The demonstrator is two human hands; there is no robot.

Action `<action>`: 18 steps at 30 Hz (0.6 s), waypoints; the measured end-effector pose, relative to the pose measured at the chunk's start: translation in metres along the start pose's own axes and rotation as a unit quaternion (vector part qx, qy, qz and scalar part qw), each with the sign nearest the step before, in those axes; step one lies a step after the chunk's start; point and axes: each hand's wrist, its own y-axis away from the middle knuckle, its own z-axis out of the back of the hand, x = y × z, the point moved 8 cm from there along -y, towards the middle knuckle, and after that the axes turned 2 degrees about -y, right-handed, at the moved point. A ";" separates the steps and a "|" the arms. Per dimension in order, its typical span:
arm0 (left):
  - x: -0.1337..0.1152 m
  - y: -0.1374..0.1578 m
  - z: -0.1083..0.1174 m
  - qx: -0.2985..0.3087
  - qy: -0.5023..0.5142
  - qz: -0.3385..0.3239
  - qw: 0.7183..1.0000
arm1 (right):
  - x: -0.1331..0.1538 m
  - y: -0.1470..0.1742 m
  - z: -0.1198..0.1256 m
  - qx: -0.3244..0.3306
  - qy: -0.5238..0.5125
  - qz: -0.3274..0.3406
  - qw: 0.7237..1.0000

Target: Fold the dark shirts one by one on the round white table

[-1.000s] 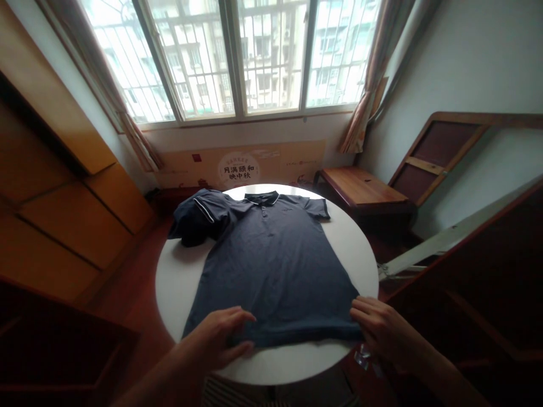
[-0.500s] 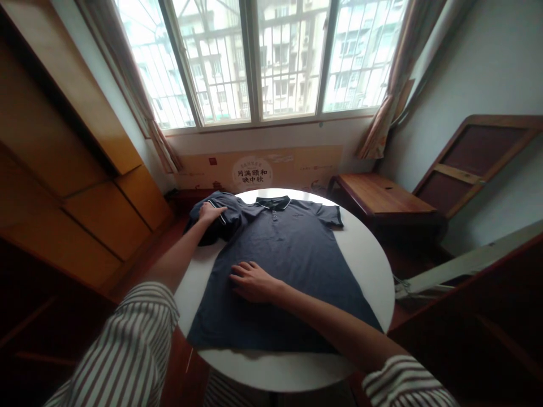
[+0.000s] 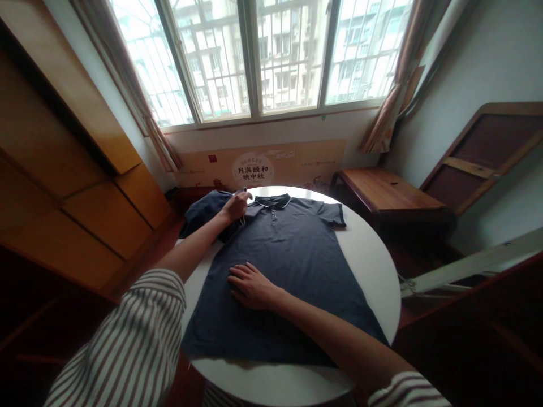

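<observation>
A dark grey-blue polo shirt (image 3: 288, 249) lies spread over the round white table (image 3: 369, 260), its collar towards the window and its hem near me. My left hand (image 3: 238, 206) is closed around the sleeve on the left, next to the collar; a bit of pale trim shows below the fingers. Flat on the shirt's lower middle rests my right hand (image 3: 252, 286), fingers slightly spread and holding nothing. A bunched dark cloth (image 3: 201, 210) sits at the table's left edge, behind my left forearm. The sleeve on the right (image 3: 333, 213) lies flat.
A low wooden table (image 3: 392, 189) stands beyond the round table at the right, with a framed panel (image 3: 475, 152) leaning behind it. Wooden cabinets (image 3: 97, 237) line the left side. A printed banner (image 3: 292, 161) runs along the wall under the window.
My left hand has moved right towards the collar, bringing the sleeve with it. My right hand stays flat on the shirt. The view has shifted slightly.
</observation>
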 end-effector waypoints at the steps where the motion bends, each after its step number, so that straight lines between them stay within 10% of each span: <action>1: -0.016 0.005 -0.019 0.036 -0.002 -0.026 0.999 | 0.000 0.000 0.000 0.003 0.001 -0.001 1.000; 8: -0.056 0.052 -0.096 0.043 0.002 0.003 0.999 | 0.000 0.001 -0.003 -0.001 0.021 0.011 1.000; 18: 0.004 0.071 -0.090 -0.018 0.050 0.045 0.998 | 0.011 0.007 0.002 0.027 0.017 -0.032 0.999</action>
